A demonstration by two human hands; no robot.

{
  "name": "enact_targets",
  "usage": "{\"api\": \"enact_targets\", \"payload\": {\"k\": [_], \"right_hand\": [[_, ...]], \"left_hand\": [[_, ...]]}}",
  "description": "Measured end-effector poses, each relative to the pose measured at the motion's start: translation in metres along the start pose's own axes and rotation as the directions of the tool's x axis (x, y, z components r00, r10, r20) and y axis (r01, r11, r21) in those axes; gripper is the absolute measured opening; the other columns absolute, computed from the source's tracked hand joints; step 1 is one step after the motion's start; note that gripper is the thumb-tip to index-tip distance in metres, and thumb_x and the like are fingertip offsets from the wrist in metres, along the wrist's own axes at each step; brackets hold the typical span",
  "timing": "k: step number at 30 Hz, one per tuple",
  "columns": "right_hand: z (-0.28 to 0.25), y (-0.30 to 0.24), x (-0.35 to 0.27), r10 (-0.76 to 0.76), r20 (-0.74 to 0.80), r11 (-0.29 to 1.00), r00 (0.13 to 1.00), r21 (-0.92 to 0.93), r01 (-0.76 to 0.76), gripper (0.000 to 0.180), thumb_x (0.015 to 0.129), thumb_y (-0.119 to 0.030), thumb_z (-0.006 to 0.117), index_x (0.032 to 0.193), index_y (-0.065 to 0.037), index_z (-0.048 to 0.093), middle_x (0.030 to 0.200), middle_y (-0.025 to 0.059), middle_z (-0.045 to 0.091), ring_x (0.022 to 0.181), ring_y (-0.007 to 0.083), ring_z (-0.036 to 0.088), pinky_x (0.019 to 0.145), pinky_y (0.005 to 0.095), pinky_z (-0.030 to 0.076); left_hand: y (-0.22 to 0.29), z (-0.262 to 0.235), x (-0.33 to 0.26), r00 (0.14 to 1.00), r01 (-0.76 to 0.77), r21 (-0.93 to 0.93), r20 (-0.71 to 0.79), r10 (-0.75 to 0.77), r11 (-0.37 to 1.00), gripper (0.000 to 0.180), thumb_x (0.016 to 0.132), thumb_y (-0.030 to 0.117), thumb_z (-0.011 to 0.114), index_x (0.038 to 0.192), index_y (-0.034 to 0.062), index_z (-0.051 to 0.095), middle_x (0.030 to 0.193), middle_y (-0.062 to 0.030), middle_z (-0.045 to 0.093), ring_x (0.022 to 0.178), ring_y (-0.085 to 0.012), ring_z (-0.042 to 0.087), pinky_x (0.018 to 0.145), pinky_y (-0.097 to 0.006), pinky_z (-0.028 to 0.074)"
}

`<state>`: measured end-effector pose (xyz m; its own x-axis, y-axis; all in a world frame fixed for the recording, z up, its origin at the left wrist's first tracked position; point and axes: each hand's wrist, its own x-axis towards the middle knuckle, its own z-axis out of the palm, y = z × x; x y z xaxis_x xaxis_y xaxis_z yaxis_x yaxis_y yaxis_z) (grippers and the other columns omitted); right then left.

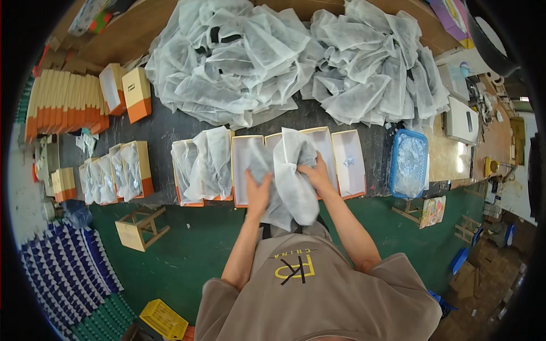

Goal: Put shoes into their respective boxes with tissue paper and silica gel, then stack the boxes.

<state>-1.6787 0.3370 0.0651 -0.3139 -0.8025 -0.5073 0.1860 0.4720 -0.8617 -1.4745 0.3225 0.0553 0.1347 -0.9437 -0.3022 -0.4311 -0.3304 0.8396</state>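
In front of me hangs a whitish translucent fabric bag (296,193), bunched and bulging, partly over the open boxes and partly past the table's near edge. My right hand (317,175) is closed on its right side. Beside its loose left part is my left hand (259,193), with thumb and fingers apart over an open box (240,153). More open boxes with pale insides and orange outsides stand in the row, and the rightmost box (350,156) has a small bluish-white piece in it. Left of my hands, white fabric bags (210,162) fill other boxes.
Large heaps of translucent bags (233,74) cover the back of the dark table (369,153). A blue basket (409,133) holding clear plastic stands to the right. Stacked boxes (65,105) and filled boxes (142,170) are at left. A wooden stool (132,234) stands on the green floor.
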Motion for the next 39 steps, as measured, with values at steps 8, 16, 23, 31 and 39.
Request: {"api": "enact_targets", "payload": {"k": [8, 16, 23, 31, 39], "right_hand": [[0.047, 0.003, 0.034, -0.286, -0.081, 0.731, 0.955, -0.662, 0.163, 0.094, 0.077, -0.013, 0.075, 0.155, -0.003, 0.023, 0.131, 0.0356, 0.057, 0.115, 0.0497, 0.06, 0.094, 0.0518, 0.05], [0.172, -0.007, 0.013, -0.098, 0.062, 0.692, 0.993, -0.713, 0.113, 0.096, 0.078, -0.022, 0.076, 0.155, -0.002, 0.023, 0.136, 0.0345, 0.045, 0.122, 0.0535, 0.051, 0.095, 0.0535, 0.05], [0.139, 0.09, -0.017, -0.213, 0.509, 0.071, 0.834, -0.843, 0.533, 0.091, 0.082, -0.037, 0.073, 0.154, 0.003, 0.032, 0.166, 0.0206, 0.02, 0.152, 0.044, 0.018, 0.122, 0.0568, 0.018], [0.153, 0.0, 0.1, -0.287, 0.09, 0.45, 0.954, -0.866, 0.217, 0.036, 0.082, -0.023, 0.07, 0.109, 0.0, 0.069, 0.124, 0.0239, 0.064, 0.122, 0.0397, 0.057, 0.101, 0.046, 0.048], [0.252, -0.102, 0.193, -0.498, 0.298, 0.317, 0.814, -0.812, 0.49, 0.029, 0.083, -0.025, 0.064, 0.105, -0.007, 0.067, 0.097, 0.018, 0.07, 0.094, 0.0391, 0.067, 0.082, 0.0492, 0.055]], "left_hand": [[0.012, 0.026, 0.029, 0.997, -0.057, 0.092, 0.054, 0.053, 0.994, 0.054, 0.091, 0.022, 0.067, 0.13, -0.0087, 0.047, 0.114, -0.0349, 0.061, 0.108, -0.0506, 0.06, 0.093, -0.051, 0.048], [-0.04, -0.057, 0.082, 0.975, -0.224, 0.483, 0.113, 0.193, 0.847, 0.072, 0.09, 0.026, 0.068, 0.147, -0.0056, 0.036, 0.154, -0.0312, 0.031, 0.13, -0.0502, 0.047, 0.099, -0.053, 0.045], [-0.103, -0.072, 0.062, 0.744, -0.668, 0.678, 0.605, 0.283, 0.306, 0.089, 0.09, 0.046, 0.066, 0.159, 0.0044, 0.029, 0.169, -0.0154, 0.014, 0.157, -0.0351, 0.007, 0.119, -0.068, 0.014], [-0.044, -0.098, 0.092, 0.758, -0.607, 0.301, 0.496, 0.423, 0.735, 0.035, 0.086, 0.014, 0.068, 0.117, -0.0026, 0.064, 0.133, -0.0206, 0.057, 0.125, -0.0398, 0.053, 0.103, -0.052, 0.043], [0.019, -0.138, 0.212, 0.926, -0.377, -0.142, -0.045, 0.374, 0.915, 0.02, 0.095, 0.011, 0.064, 0.11, -0.0012, 0.067, 0.101, -0.0176, 0.072, 0.09, -0.0319, 0.071, 0.077, -0.038, 0.056]]}}
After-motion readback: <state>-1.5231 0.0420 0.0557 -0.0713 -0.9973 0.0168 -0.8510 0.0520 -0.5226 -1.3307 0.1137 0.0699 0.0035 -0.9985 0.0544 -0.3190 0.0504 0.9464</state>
